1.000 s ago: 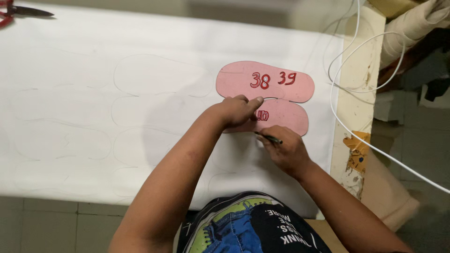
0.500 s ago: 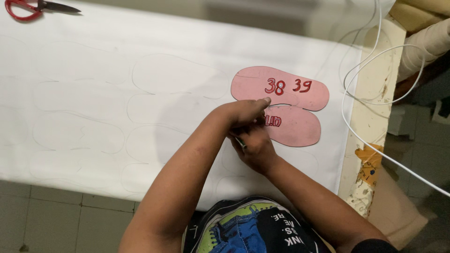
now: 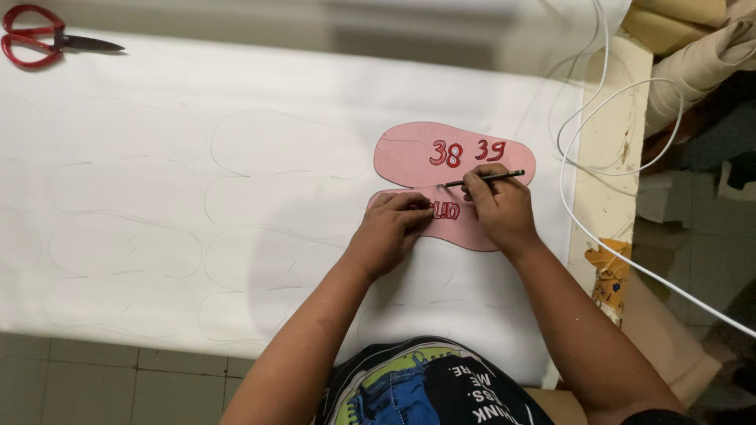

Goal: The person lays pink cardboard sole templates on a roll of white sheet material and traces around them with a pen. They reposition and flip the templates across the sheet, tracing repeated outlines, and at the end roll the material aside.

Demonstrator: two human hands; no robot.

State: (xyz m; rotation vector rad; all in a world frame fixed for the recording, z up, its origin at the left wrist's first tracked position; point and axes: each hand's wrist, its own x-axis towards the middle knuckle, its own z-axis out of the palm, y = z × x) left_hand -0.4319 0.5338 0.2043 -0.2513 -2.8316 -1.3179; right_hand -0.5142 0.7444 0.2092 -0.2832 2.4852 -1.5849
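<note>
Fingers of the left hand (image 3: 391,228) press flat on the lower pink sole pattern (image 3: 465,228), which lies on the white sheet (image 3: 236,197) beside an upper pattern (image 3: 409,153). The right hand (image 3: 496,206) grips a pencil (image 3: 482,179) at the pattern's edge.

You have two pink templates (image 3: 409,153) on the desk (image 3: 315,86), one lying above the other (image 3: 465,228), and one pencil (image 3: 484,178) over them. There is one pair of red scissors (image 3: 31,39) at the far left corner, and one white cable (image 3: 606,236) looping down the right edge. Both of your hands count too: one left hand (image 3: 390,232) and one right hand (image 3: 498,206), while the white sheet (image 3: 236,94) carries about a dozen traced outlines, some too faint to count surely.
</note>
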